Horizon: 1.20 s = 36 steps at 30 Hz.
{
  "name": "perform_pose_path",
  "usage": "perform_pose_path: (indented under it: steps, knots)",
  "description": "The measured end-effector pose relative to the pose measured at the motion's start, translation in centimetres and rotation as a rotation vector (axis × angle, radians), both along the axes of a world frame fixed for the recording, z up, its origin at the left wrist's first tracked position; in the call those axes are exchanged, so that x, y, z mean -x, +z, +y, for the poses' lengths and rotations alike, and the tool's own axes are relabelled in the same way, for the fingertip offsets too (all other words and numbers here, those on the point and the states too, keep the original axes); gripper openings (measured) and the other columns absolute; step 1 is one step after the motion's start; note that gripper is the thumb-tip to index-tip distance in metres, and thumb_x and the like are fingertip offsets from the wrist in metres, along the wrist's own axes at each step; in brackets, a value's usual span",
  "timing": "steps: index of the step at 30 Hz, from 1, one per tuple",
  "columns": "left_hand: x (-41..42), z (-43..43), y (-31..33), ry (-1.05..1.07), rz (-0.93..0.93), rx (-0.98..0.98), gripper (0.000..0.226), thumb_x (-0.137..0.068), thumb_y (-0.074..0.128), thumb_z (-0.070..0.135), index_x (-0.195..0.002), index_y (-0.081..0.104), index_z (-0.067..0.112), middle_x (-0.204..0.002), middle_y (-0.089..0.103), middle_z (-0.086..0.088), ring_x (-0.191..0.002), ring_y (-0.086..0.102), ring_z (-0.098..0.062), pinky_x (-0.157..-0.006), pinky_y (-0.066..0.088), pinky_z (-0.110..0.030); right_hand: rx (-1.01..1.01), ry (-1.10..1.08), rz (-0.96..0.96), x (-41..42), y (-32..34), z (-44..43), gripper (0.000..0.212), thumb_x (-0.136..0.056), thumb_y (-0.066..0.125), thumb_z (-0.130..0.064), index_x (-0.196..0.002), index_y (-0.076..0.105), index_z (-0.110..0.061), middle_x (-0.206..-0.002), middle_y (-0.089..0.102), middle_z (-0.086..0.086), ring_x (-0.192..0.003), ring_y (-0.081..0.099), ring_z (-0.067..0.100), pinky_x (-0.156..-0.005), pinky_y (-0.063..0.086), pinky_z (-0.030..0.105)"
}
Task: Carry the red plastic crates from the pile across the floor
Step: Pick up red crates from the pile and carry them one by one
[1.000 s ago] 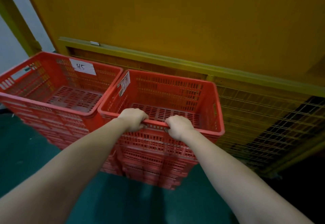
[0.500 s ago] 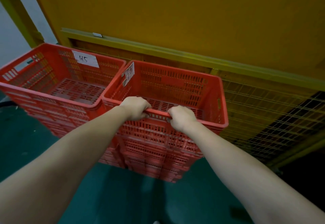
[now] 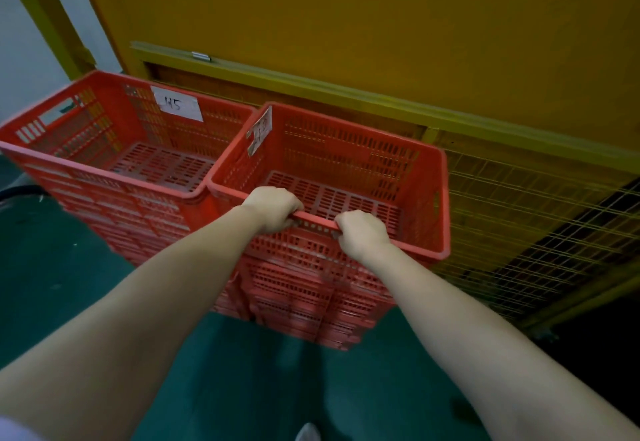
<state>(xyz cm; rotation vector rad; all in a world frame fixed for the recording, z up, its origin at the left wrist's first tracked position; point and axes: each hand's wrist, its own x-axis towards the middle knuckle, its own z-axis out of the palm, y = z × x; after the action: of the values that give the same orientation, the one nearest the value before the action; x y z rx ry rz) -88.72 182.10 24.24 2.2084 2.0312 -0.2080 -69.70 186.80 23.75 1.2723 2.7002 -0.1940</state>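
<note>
standing on green floor (image 3: 69,267), crates (image 3: 298,288) by yellow wall (image 3: 346,17)

"H5" — white label (image 3: 176,108) inside the left crate (image 3: 79,128)

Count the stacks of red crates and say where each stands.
2. The left stack sits beside the right stack, whose near rim the left hand and right hand grip. Others may lie out of view.
</note>
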Motion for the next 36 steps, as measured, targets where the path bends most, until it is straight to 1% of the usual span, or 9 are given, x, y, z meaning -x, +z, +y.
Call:
perform_pose_path:
  steps: [15,17,20,23,26,29,33,34,36]
  knots:
    - [-0.4,-0.1,-1.4,0.049,-0.073,0.097,0.019,-0.087,0.065,0.034,-0.104,0.067,0.026,-0.102,0.068,-0.001,-0.099,0.062,-0.025,-0.075,0.045,-0.03,0.108,0.09,-0.133,0.1,0.7,0.1,0.017,-0.096,0.053,-0.024,-0.103,0.064,-0.013,-0.105,0.065,0.009,-0.1,0.061,0.032,-0.069,0.041,0.033]
    - [-0.3,0.0,-1.4,0.052,-0.074,0.092,0.019,-0.087,0.064,0.034,-0.104,0.066,0.027,-0.103,0.068,0.0,-0.1,0.062,-0.025,-0.074,0.045,-0.031,0.113,0.087,-0.147,0.1,0.7,0.4,0.014,-0.096,0.054,-0.026,-0.092,0.06,-0.014,-0.094,0.062,0.006,-0.095,0.06,0.031,-0.068,0.04,0.032]
    - [0.0,0.4,-1.5,0.05,-0.079,0.105,0.019,-0.088,0.063,0.035,-0.105,0.065,0.027,-0.101,0.067,0.001,-0.098,0.062,-0.024,-0.074,0.047,-0.032,0.126,0.066,-0.147,0.1,0.5,0.9,0.023,-0.096,0.055,-0.028,-0.078,0.048,-0.016,-0.08,0.051,0.002,-0.081,0.052,0.026,-0.066,0.037,0.032]
    - [-0.1,0.6,-1.4,0.054,-0.079,0.122,0.022,-0.087,0.063,0.036,-0.106,0.065,0.028,-0.1,0.067,0.002,-0.097,0.062,-0.024,-0.072,0.047,-0.032,0.123,0.043,-0.121,0.0,0.2,1.0,0.018,-0.094,0.057,-0.03,-0.082,0.052,-0.017,-0.084,0.054,0.003,-0.084,0.058,0.029,-0.065,0.04,0.032]
    - [-0.5,0.1,-1.3,0.071,-0.077,0.108,0.02,-0.084,0.062,0.04,-0.1,0.065,0.029,-0.088,0.063,0.007,-0.091,0.063,-0.022,-0.068,0.048,-0.03,0.111,0.011,-0.086,-0.3,-0.2,0.6,0.015,-0.092,0.059,-0.032,-0.084,0.057,-0.019,-0.086,0.061,0.005,-0.09,0.063,0.031,-0.064,0.043,0.033]
    - [-0.9,-0.1,-1.0,0.089,-0.09,0.131,0.027,-0.081,0.064,0.046,-0.1,0.065,0.028,-0.085,0.062,0.009,-0.089,0.063,-0.02,-0.068,0.048,-0.029,0.077,-0.002,-0.067,-0.7,-0.4,0.1,0.015,-0.092,0.057,-0.033,-0.098,0.063,-0.02,-0.1,0.067,0.005,-0.097,0.063,0.03,-0.068,0.043,0.033]
    - [-1.0,0.0,-0.1,0.063,-0.09,0.216,0.032,-0.079,0.064,0.052,-0.1,0.061,0.027,-0.102,0.065,0.004,-0.101,0.062,-0.022,-0.08,0.046,-0.031,0.097,-0.042,-0.028,-1.3,-0.1,-0.7,0.025,-0.091,0.055,-0.036,-0.113,0.062,-0.026,-0.111,0.066,0.001,-0.106,0.061,0.027,-0.079,0.05,0.036]
    - [-1.0,-0.1,0.1,0.055,-0.1,0.219,0.032,-0.079,0.064,0.053,-0.099,0.061,0.029,-0.105,0.065,0.004,-0.104,0.061,-0.022,-0.09,0.044,-0.035,0.11,-0.069,-0.005,-1.7,0.2,-1.0,0.028,-0.09,0.055,-0.037,-0.116,0.061,-0.028,-0.114,0.066,0.0,-0.108,0.061,0.027,-0.082,0.051,0.037]
    - [-1.2,-0.3,0.4,0.034,-0.144,0.193,0.038,-0.08,0.062,0.055,-0.107,0.062,0.029,-0.108,0.065,0.007,-0.111,0.058,-0.019,-0.112,0.026,-0.045,0.135,-0.133,0.042,-2.7,0.9,-1.8,0.037,-0.089,0.057,-0.037,-0.125,0.058,-0.032,-0.123,0.063,-0.001,-0.115,0.059,0.025,-0.09,0.051,0.04]
